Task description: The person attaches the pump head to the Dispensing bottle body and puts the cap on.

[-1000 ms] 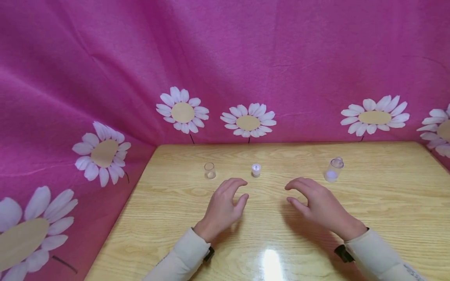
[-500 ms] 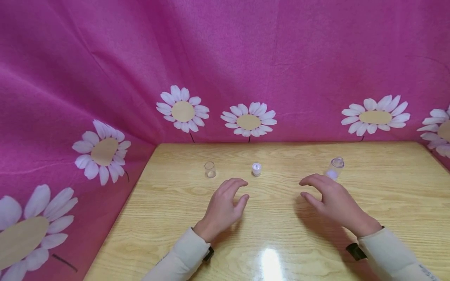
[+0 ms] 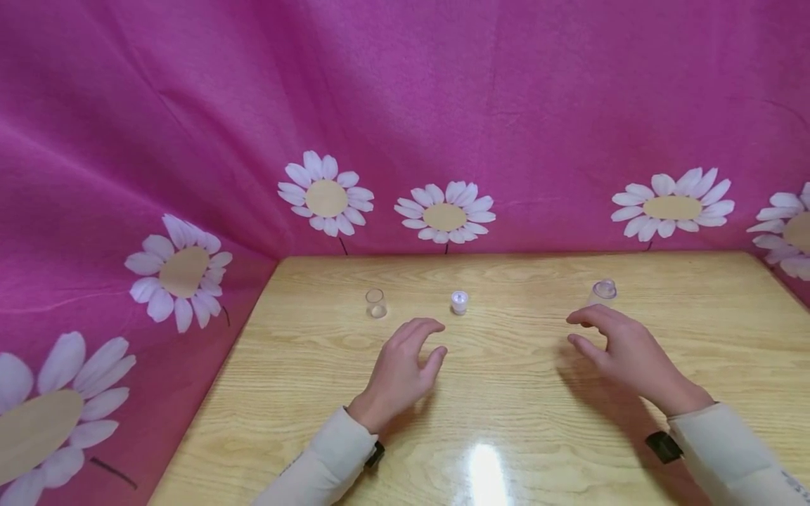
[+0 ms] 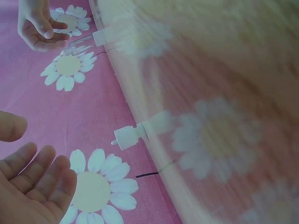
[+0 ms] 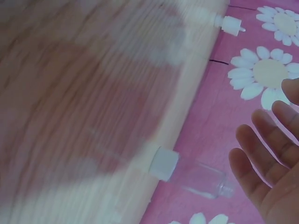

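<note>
In the head view my left hand [image 3: 399, 372] hovers over the table with its fingers loosely bent and nothing in them. Beyond it stand a small clear cup [image 3: 376, 303] and, to the right, a small white cylinder [image 3: 459, 303]; the left wrist view shows that cylinder [image 4: 126, 137] with a thin tip. My right hand [image 3: 633, 358] holds nothing, thumb and fingers apart, just in front of a clear bottle-shaped piece [image 3: 604, 289], whose lower part it hides. In the right wrist view this clear piece [image 5: 201, 179] has a white base [image 5: 163, 163], beside the fingers.
The wooden table [image 3: 506, 422] is glossy and reflects a bright light near its front. A pink cloth [image 3: 538, 105] with large white daisies hangs behind it and along its left side.
My right hand has moved right and slightly forward, up to the clear bottle-shaped piece, now partly covering it. The left hand and the standing objects have stayed in place.
</note>
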Motion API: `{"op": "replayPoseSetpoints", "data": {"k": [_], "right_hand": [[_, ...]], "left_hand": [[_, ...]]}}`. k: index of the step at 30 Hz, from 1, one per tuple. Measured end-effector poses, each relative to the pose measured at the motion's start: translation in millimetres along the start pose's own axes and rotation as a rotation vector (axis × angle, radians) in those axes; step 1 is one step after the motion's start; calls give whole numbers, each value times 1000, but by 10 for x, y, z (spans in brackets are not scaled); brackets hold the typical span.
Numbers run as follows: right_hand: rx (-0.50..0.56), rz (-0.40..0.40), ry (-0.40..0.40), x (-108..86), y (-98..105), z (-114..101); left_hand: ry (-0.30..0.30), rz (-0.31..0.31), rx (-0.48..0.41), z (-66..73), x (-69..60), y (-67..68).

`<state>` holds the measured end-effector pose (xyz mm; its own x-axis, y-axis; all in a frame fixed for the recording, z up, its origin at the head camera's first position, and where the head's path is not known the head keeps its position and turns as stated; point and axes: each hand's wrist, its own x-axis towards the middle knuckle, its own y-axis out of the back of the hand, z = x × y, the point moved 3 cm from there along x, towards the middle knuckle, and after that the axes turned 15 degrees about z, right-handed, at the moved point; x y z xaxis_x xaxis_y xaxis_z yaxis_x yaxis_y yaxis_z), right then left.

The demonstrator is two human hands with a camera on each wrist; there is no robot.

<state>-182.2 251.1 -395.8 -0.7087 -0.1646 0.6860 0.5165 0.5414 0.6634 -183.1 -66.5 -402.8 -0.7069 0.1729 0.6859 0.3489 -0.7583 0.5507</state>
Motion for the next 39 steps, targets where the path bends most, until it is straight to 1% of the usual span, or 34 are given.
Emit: {"op": "replayPoseSetpoints", "data": {"k": [7,12,17,23,27,31,34,39], "right_hand": [[-11,-20,-23,2,39,147],[-16,-75,-68,17,68,243],[-14,-133,-117,35,89,292],[-26,-163,-150,45,111,328],[-37,-163,-160,34,115,366],[-37,-144,-161,29,130,405],[-37,-120,-153,27,141,444],[-36,-110,-172,24,143,516]], "left_hand": [[18,-4,-8,9,11,19],[13,-1,-1,15,9,33],[38,-7,8,4,10,40],[43,-7,1,-3,17,40],[55,-25,11,-2,11,36],[67,-39,21,-3,4,23],[63,-36,17,-6,4,17],[52,-26,13,-12,6,21]]}}
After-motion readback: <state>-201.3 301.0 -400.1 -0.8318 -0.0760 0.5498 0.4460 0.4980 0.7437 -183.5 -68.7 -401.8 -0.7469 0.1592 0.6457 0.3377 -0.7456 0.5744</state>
